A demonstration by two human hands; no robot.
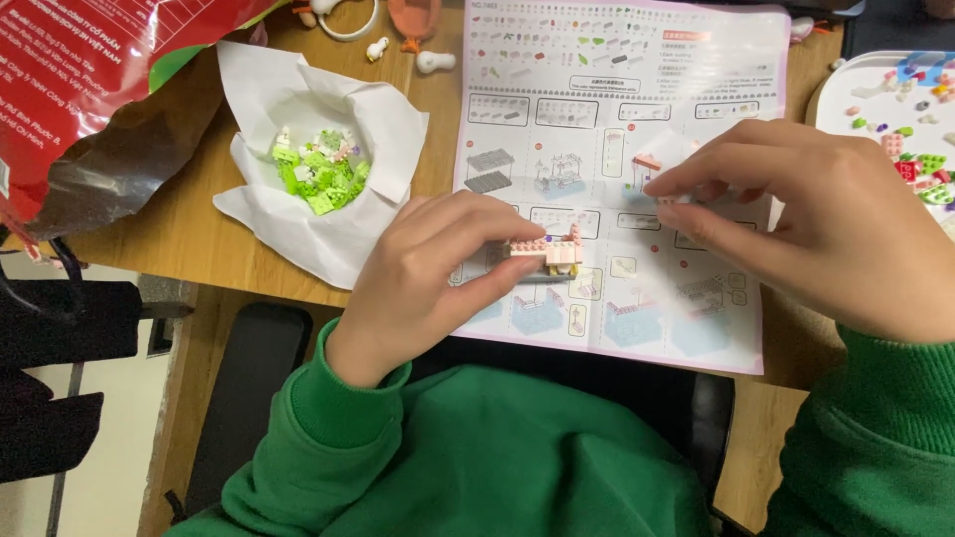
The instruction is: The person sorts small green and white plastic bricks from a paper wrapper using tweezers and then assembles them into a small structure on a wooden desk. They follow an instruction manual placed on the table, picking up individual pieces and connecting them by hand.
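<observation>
We pinch the small pink brick model (pixel 549 251) in our left hand (pixel 430 273), just above the instruction sheet (pixel 696 60). Our right hand (pixel 816 214) closes its fingertips on a tiny pale piece (pixel 672 198) nearby. The build looks early: many loose green bricks (pixel 320 171) wait on the paper (pixel 298 234).

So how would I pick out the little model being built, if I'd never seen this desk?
Start at the big instruction sheet spread on the wooden table. At its lower left edge, the left hand pinches a small brick model between thumb and fingers. It is pale pink and cream and already joined together, unlike the loose green bricks heaped on the white paper to the left.
</observation>
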